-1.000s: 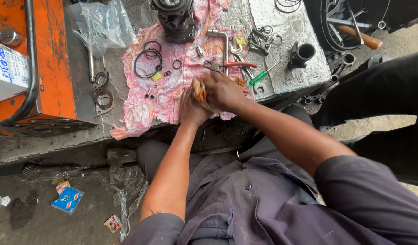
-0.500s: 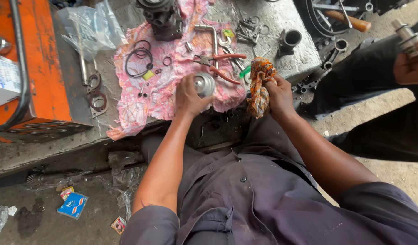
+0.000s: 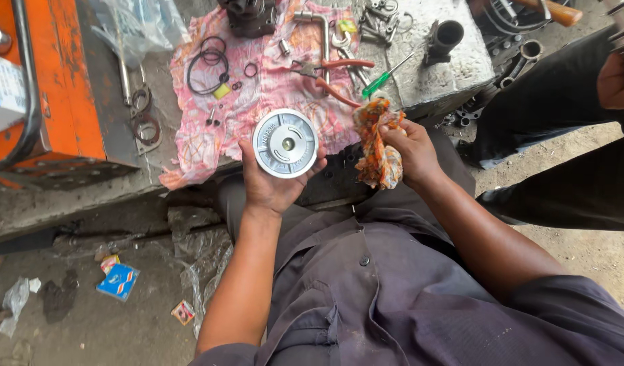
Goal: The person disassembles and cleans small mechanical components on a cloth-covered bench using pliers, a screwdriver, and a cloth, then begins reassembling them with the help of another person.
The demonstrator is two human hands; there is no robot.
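A round silver metal disc (image 3: 285, 144) is held left of a crumpled orange rag (image 3: 377, 144); behind them, red-handled pliers (image 3: 332, 74) and seemingly black rubber rings (image 3: 208, 64) are spread on a pink patterned cloth (image 3: 271, 102) over the bench (image 3: 454, 71).

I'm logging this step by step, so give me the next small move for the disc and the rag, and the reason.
Probably bring the rag in the right hand across onto the round metal disc. The left hand holds the disc face up over the pink cloth, and the rag hangs bunched just beside it, apart from it, so a short sideways move would put cloth on metal.
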